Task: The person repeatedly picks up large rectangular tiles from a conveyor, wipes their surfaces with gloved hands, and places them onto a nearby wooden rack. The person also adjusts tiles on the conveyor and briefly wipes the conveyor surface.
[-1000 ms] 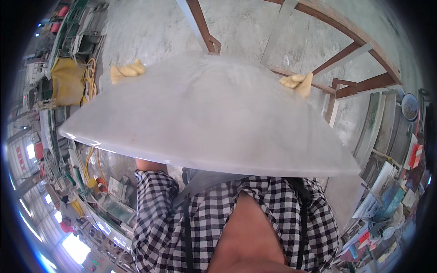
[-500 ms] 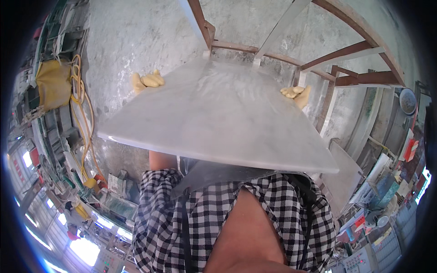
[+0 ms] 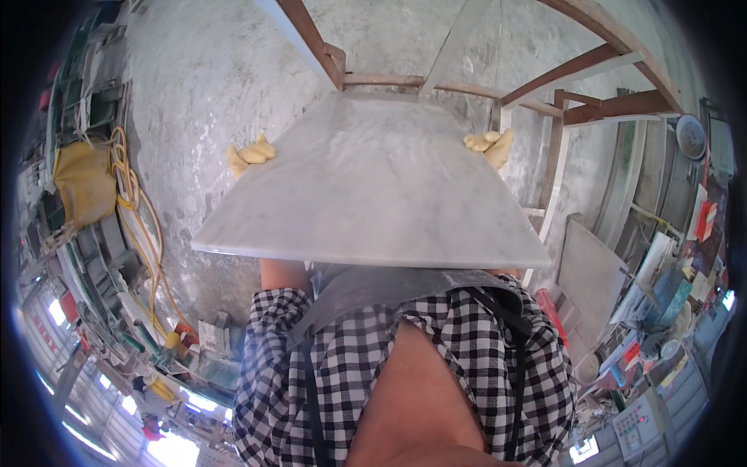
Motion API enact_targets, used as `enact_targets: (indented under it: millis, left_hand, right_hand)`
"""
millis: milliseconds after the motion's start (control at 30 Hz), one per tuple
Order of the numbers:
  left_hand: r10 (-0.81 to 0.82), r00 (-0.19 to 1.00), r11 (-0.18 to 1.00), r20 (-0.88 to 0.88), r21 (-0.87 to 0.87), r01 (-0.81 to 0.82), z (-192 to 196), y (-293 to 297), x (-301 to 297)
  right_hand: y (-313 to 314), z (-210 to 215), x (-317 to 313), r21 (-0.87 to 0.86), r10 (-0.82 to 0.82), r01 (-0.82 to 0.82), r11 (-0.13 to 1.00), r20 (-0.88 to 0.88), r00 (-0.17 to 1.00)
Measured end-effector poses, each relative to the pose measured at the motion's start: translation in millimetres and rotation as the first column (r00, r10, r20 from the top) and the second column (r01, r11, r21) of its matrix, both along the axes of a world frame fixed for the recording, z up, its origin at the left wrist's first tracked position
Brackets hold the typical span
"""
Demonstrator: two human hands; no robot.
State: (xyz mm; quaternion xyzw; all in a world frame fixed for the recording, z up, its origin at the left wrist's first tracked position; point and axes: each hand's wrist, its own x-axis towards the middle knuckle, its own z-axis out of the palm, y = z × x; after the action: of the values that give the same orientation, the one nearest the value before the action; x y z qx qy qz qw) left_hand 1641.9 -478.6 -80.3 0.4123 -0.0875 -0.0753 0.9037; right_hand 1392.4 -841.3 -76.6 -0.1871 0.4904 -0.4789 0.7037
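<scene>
A grey, stained floor [image 3: 198, 101] spreads beneath everything, and across its far part stands a reddish-brown and pale frame [image 3: 622, 109]. The pale, grey-veined slab [image 3: 373, 187] lies between the person's hands, in front of the body, its far edge close to the frame's low bar; whether they touch, I cannot tell. It seems to slope down and away, with the wide near edge just before the dark apron [image 3: 389, 288], probably so that the body can help steady it. At the right, a greyish panel [image 3: 587, 268] leans, likely to save floor space. The gloved left hand [image 3: 250, 153] and gloved right hand [image 3: 490, 145] grip opposite side edges, presumably to share the weight evenly; their fingers are bent closely around the edges, though how far they reach underneath is hidden. Beyond the right hand, a round basin [image 3: 691, 138] holds something greyish, too small to identify.
</scene>
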Motion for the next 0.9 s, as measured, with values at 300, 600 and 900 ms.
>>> enact_targets:
  millis: [300, 600, 900]
  left_hand:
    - [0.125, 0.898, 0.99, 0.422, 0.009, -0.142, 7.0, -13.4, -17.5]
    - [0.013, 0.954, 0.998, 0.298, 0.051, -0.03, 32.3, -16.6, -5.3]
    - [0.187, 0.981, 0.966, 0.052, 0.173, -0.194, 73.8, -52.9, 2.6]
  right_hand:
    - [1.5, 3.5, 1.3, -0.066, 0.082, -0.077, 0.995, 0.066, 0.994]
    - [-7.5, 10.7, 15.7, -0.132, 0.153, -0.151, 0.98, 0.007, 0.988]
    - [-23.9, 29.8, 30.8, 0.083, 0.208, -0.208, 0.975, 0.014, 0.978]
